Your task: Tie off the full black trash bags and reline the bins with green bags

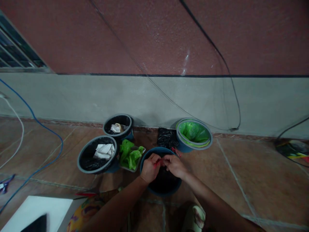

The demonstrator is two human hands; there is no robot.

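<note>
Above a round blue bin (160, 194) on the floor in front of me, my two hands meet near its far rim. My left hand (151, 168) is closed, with a thin red strip (158, 163) at its fingertips. Pinched together at the same spot are the fingers of my right hand (175, 165), apparently on the strip's other part. The bin's inside is dark; whether a black bag lines it I cannot tell. Just behind the rim lie more red strips (177, 152) and a folded black plastic bag (167, 138).
Left stand two black-lined bins (83, 156) (131, 124) holding white paper. Between them and my bin, a tray (129, 168) bears green plastic bags (130, 154). Right is a green-lined bin (194, 132). A blue cable (51, 130), white box (41, 209) and scissors (6, 185) lie left.
</note>
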